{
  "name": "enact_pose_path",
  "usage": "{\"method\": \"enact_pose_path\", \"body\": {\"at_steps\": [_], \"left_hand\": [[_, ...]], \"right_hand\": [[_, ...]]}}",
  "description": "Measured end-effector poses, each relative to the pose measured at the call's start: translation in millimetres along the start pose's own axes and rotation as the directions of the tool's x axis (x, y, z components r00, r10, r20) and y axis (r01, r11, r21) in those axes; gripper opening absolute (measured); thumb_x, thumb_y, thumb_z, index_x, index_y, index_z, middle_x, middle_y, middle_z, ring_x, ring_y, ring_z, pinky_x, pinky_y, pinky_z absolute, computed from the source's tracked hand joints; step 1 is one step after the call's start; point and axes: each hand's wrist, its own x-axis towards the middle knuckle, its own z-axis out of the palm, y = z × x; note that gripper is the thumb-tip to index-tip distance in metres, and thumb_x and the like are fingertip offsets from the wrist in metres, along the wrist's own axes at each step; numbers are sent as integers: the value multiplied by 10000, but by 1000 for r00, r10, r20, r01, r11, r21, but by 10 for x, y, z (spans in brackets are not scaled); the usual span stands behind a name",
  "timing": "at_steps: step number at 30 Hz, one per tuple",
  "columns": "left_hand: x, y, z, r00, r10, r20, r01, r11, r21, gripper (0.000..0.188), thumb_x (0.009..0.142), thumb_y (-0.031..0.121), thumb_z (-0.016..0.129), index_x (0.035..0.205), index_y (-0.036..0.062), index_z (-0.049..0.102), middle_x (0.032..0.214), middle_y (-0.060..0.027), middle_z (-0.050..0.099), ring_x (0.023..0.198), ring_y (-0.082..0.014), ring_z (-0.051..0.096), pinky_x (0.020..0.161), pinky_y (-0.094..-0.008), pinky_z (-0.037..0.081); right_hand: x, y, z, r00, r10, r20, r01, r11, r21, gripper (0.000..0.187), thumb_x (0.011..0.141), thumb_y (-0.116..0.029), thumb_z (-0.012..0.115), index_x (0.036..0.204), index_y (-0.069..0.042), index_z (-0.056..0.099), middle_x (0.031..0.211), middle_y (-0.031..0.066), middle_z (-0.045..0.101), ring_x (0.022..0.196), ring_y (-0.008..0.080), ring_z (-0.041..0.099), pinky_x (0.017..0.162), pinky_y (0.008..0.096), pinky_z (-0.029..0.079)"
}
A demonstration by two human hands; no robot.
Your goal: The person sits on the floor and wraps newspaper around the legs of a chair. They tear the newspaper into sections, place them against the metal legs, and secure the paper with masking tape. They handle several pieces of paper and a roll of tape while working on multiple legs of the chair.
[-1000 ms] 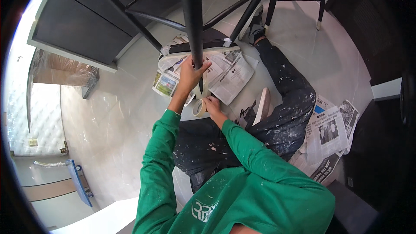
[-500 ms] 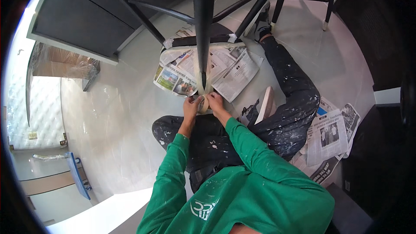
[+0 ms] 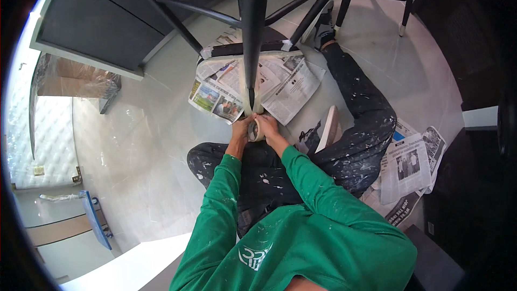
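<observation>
Close together at the foot of a black stool leg, both of my hands are at a roll of masking tape. My left hand is closed at the roll's left side, with its fingertips near the leg's tip. Along the right side, my right hand has its fingers wrapped on the roll. A pale strip of tape runs up from the hands beside the leg, over newspaper sheets. The sheets cover the stool's seat area, with pale tape along the dark rim. My fingertips partly hide the tape end.
Other black stool legs and crossbars spread above the sheets. Loose newspapers lie right of my bent leg. Further left stand a plastic-wrapped box and a blue wheeled board. A dark cabinet borders the tiled floor.
My hands have drawn slightly closer together, and the left fingers have shifted right toward the leg's tip. The tape roll has turned a little between them. The whole view has shifted slightly.
</observation>
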Motion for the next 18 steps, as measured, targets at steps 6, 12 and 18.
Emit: {"method": "enact_pose_path", "body": {"at_steps": [6,12,18], "left_hand": [[-62,-9,234,992,122,15,-122,991,51,278,841,150,837,1020,-11,699,879,-81,711,707,-202,676,639,-334,543],[-96,72,284,988,144,48,-148,984,96,231,827,67,826,1000,-9,694,867,-64,712,702,-165,671,618,-302,523],[-136,96,120,984,179,-18,-177,980,96,235,797,-29,818,987,-38,680,840,-72,716,702,-157,678,635,-297,538]], "right_hand": [[-143,-108,-134,999,55,-2,-54,989,-136,264,952,-328,684,949,-65,689,816,31,636,599,140,603,513,282,496],[114,116,-114,956,-229,-185,148,918,-368,234,848,-267,754,796,-47,695,732,18,655,612,137,610,558,319,477],[70,72,42,933,-338,-122,236,832,-502,225,792,-231,767,683,-43,709,643,83,664,604,167,637,594,367,487]]}}
